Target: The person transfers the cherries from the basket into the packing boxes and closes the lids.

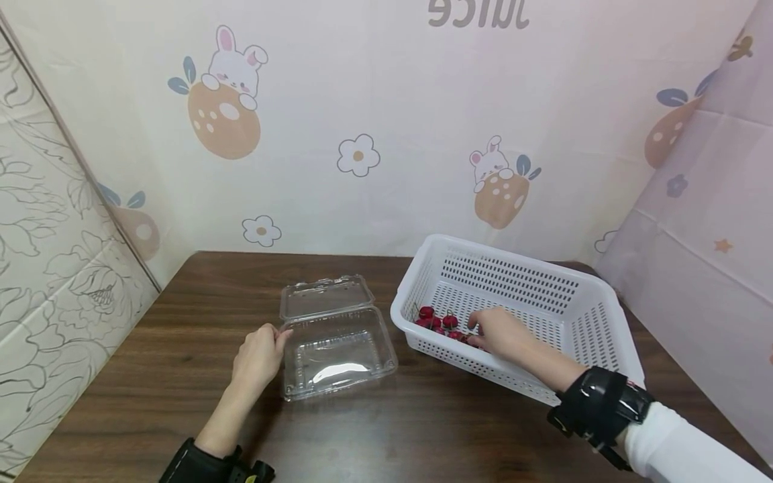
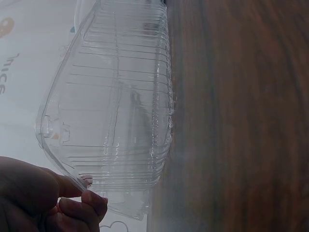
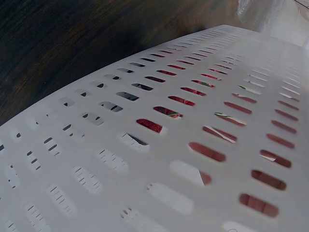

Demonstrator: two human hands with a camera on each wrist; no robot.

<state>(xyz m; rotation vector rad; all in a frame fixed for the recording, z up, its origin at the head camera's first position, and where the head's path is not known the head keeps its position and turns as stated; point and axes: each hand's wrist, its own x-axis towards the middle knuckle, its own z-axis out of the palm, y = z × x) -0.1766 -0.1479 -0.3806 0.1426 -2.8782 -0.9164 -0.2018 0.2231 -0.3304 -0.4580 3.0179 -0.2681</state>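
Note:
A clear plastic clamshell box [image 1: 338, 349] lies on the table with its lid folded back, away from the person. My left hand [image 1: 260, 355] pinches the left rim of its base between thumb and fingers; the left wrist view shows this grip on the clear box [image 2: 116, 96] closely. To the right, a white slotted basket [image 1: 513, 258] holds several red cherries [image 1: 437, 320] in its left end. My right hand [image 1: 501, 332] reaches over the near wall, fingers bent down among the cherries. The basket wall [image 3: 96, 159] hides those fingertips in the right wrist view, where red shows through the slots.
Both things stand on a dark brown wooden table [image 1: 205, 322]. A pale wall sheet [image 1: 314, 134] with rabbit and fruit prints rises behind the table, and another printed panel [image 1: 54, 268] stands at the left. Black camera straps [image 1: 600, 409] wrap the wrists.

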